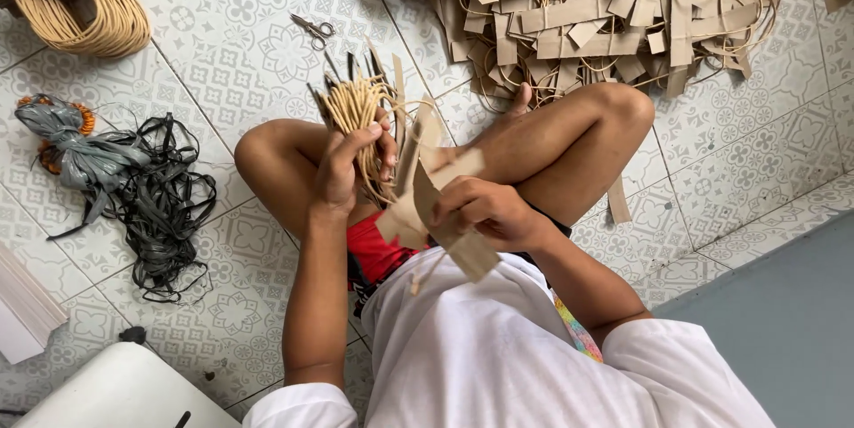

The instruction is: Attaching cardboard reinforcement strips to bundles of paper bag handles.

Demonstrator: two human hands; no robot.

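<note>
Sitting cross-legged on the pale patterned tile floor (240,45), the person works in the small gap above their lap. The left hand (342,170) is closed around a thick bundle of tan twisted paper cords (354,108), whose ends fan upward past the left knee. The right hand (487,212) is clamped on folded strips of brown kraft paper (425,201), fingers curled over the top edge; the strips lie across the lap and touch the cord bundle just beside the left thumb. The two hands are near each other but not touching.

Room is tight ahead: a wide heap of brown paper strips with cord loops (587,10) fills the floor beyond the right knee and reaches the top edge of the view. A small pair of metal scissors (313,30) lies on bare tile between that heap and the left knee, well apart from both hands. To the left, a tangle of black and grey plastic ribbon (147,183) sprawls across several tiles, and a curved stack of tan cord handles (84,14) sits in the upper corner. A white rounded object (116,388) crowds the lower left edge. On the right, the tiles end at a plain grey-blue surface (783,321).
</note>
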